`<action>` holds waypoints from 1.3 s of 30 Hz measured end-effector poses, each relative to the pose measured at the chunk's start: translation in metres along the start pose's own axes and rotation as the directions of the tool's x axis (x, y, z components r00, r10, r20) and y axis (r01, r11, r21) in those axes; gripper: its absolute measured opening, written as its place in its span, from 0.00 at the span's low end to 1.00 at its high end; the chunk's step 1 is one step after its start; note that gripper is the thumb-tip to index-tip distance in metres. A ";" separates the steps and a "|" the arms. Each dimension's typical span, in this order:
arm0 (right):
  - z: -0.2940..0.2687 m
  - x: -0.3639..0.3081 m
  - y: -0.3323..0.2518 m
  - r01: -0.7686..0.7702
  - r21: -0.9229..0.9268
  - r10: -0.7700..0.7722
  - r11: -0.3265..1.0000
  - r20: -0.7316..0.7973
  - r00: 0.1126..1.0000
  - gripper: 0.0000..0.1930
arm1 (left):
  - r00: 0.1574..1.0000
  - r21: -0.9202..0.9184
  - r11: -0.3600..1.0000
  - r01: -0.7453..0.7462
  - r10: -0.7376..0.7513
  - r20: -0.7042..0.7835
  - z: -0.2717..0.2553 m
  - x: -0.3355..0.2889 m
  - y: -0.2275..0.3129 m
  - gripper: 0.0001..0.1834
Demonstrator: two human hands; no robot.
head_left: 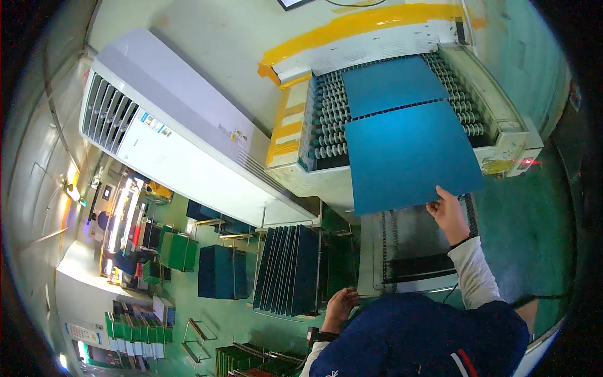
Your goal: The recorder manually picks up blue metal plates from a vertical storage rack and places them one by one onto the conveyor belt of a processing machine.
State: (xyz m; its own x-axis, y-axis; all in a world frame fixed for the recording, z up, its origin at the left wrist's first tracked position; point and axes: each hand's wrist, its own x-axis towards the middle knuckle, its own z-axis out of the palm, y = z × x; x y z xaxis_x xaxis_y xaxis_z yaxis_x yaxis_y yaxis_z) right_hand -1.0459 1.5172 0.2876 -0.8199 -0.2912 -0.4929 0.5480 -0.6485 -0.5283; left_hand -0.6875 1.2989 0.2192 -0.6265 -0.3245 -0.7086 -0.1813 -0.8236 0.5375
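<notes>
A flat blue panel point(411, 157) lies partly on the machine's rollers, and its near end juts out over the front. My right hand point(448, 217) pinches this panel at its near edge, toward the right corner. Behind it a second blue panel point(394, 85) rests flat on the rollers, with a narrow gap between the two. My left hand point(341, 306) is low in front of my body, its fingers curled and nothing visible in them. Beside it stands a wire rack point(286, 270) with several dark blue panels on edge.
The roller conveyor point(330, 119) has yellow-taped edges and a red light on its right front corner. A tall white air conditioner point(188, 144) stands to the left. More dark panels point(223, 271), green racks point(177, 249) and a low rack of boards point(257, 359) stand on the green floor.
</notes>
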 end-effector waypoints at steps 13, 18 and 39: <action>0.008 0.008 -0.005 0.010 -0.017 -0.010 1.000 0.033 0.999 0.12 | 1.000 0.052 0.999 -0.007 0.008 -0.016 0.001 -0.002 0.000 0.16; 0.016 0.007 -0.007 -0.011 -0.011 0.011 1.000 0.019 1.000 0.14 | 0.999 0.073 0.997 -0.014 0.017 -0.049 0.011 -0.009 0.004 0.17; 0.012 0.043 -0.011 0.001 -0.049 0.001 0.999 0.032 0.999 0.11 | 0.999 0.013 0.999 -0.036 0.036 0.006 0.001 0.000 -0.006 0.16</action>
State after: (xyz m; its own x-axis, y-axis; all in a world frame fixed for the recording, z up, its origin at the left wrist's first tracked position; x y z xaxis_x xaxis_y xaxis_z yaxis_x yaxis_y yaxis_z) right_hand -1.0888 1.5034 0.2805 -0.8243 -0.3143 -0.4710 0.5550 -0.6134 -0.5620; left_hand -0.6869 1.3040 0.2169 -0.6371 -0.3510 -0.6862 -0.1683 -0.8054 0.5683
